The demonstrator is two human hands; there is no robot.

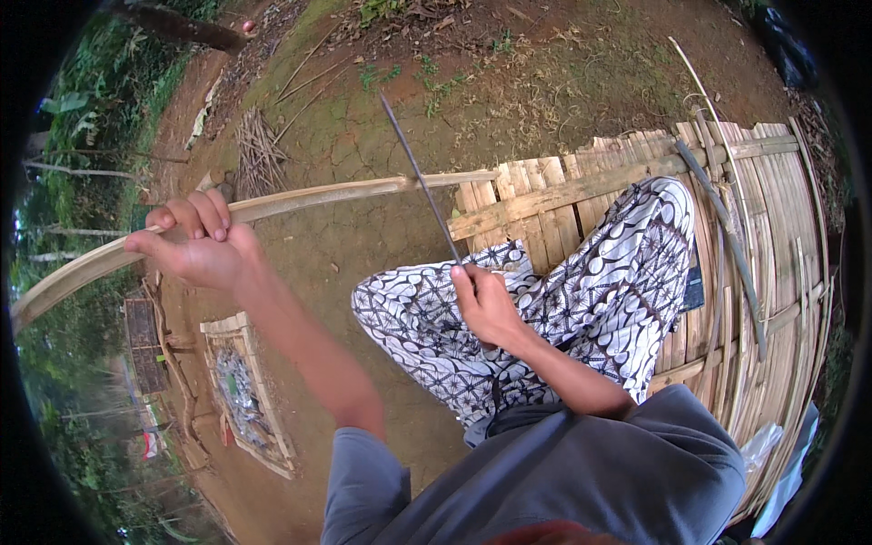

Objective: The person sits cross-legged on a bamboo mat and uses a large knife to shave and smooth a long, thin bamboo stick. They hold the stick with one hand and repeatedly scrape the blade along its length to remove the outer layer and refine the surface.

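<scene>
The long bamboo strip (313,196) runs from the left side of the scene toward the slatted bench (772,227); whether its right end rests there, you can't tell. Expect it light and springy – and likely sharp or splintery along its edges, so hold it by its broad faces. Your left hand (195,241) wraps around it; your right hand (490,309) grips a long dark blade (412,159) that crosses it, contact unclear. Your patterned trousers (599,272) sit near the blade – mind them. Over the ground (354,236), there's room to swing far.
</scene>
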